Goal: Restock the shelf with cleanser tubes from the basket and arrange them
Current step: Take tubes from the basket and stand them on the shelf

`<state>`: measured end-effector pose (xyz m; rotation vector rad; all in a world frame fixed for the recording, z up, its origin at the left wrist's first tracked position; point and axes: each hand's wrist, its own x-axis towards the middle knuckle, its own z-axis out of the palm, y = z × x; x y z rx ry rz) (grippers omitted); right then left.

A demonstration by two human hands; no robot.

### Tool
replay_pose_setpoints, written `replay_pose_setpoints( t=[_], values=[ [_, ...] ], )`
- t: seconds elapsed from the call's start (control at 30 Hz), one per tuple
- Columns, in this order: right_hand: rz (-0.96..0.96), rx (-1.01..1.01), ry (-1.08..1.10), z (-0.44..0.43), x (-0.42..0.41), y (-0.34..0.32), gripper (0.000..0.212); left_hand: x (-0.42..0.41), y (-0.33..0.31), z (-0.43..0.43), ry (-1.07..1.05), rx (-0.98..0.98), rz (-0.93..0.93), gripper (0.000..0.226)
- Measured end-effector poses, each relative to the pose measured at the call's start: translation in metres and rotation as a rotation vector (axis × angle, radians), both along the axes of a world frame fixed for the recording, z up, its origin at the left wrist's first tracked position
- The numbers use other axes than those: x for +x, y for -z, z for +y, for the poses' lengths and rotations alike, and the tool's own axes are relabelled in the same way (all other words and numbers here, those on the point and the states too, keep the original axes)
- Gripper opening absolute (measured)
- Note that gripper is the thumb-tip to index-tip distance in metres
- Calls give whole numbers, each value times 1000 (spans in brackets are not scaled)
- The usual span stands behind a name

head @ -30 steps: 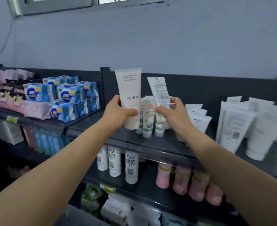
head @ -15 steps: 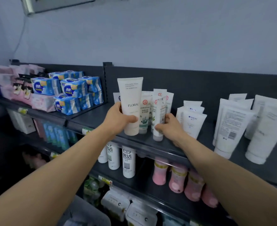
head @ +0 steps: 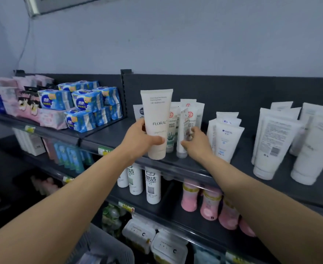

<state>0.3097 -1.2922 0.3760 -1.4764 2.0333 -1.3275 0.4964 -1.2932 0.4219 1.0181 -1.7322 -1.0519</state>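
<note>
While the left hand (head: 139, 140) wraps its fingers round the FLORAL tube (head: 156, 115), standing it by the shelf's (head: 107, 136) front edge, the right hand (head: 196, 143) looks like it's pinching a slim tube (head: 183, 134) just beside it, though that bit's blurry. So it's the placing step. Next up is probably letting go gently and squaring both into the row.

Grey basket (head: 116, 248): cut off by bottom edge. Dark-logo tube (head: 138, 112): mostly hidden behind FLORAL tube (head: 156, 119). Slim tube (head: 182, 128): label blurred. Far-right white tubes (head: 313, 149): blurred.
</note>
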Motion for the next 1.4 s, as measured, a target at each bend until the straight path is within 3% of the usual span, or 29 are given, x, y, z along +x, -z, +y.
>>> replay_pose_setpoints(
  t=[0.3,0.5,0.7,0.93,1.23,1.4],
  values=[
    [172,-325,263,74,-43,-45,22,-76,-3,19,228,-20,26,50],
    [225,-341,487,144,-102,-57,12,-155,10,53,469,41,-6,52],
    [213,-284,620,192,-149,-52,10,-223,26,91,654,62,-73,38],
    [206,-284,646,224,-189,-44,10,-281,42,121,564,51,-146,47],
    [302,-309,559,231,-201,-32,16,-296,47,128,474,33,-223,48],
    [380,-367,415,228,-196,-34,12,-270,42,128,422,-123,-366,34]
  ],
)
